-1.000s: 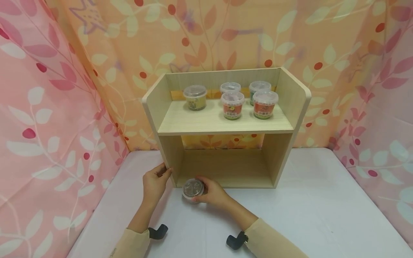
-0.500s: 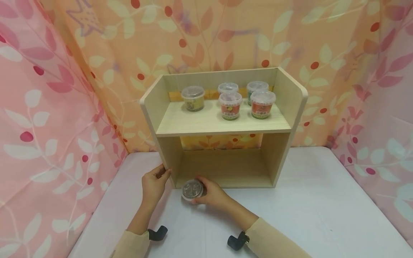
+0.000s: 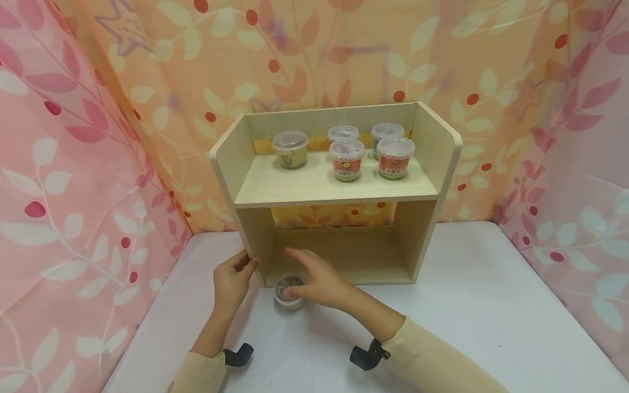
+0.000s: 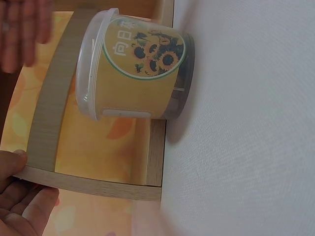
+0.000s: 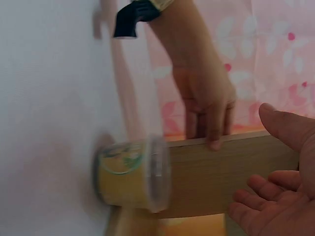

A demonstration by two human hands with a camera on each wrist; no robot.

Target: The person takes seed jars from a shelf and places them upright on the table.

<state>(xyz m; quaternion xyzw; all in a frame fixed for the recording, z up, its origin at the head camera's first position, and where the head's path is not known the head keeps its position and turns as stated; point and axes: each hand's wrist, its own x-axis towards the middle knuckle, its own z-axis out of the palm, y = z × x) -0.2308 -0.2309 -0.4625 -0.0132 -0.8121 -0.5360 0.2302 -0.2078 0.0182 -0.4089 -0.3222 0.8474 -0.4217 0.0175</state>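
On the table, just in front of the wooden shelf (image 3: 314, 200), stands a lidded plastic cup (image 3: 288, 302). Its yellow label with sunflowers shows in the left wrist view on the cup (image 4: 140, 73). My right hand (image 3: 321, 281) hovers over the cup in the head view with its fingers spread. The right wrist view shows that hand (image 5: 278, 189) apart from the cup (image 5: 125, 174), its palm bare. With thumb and fingers, my left hand (image 3: 232, 284) pinches the front edge of the shelf's left side panel (image 4: 98, 186).
The upper board carries a yellow-labelled cup (image 3: 291, 150) at left and several cups at right, among them two red-labelled ones (image 3: 346, 164). The lower compartment (image 3: 344, 251) opens forward. White cloth (image 3: 467, 305) covers the table; patterned curtains (image 3: 314, 54) enclose it.
My right hand has let go of the cup and lifted off it, its fingers opening. The cup stays in place. My left hand keeps its grip on the panel. The head view shifted slightly.
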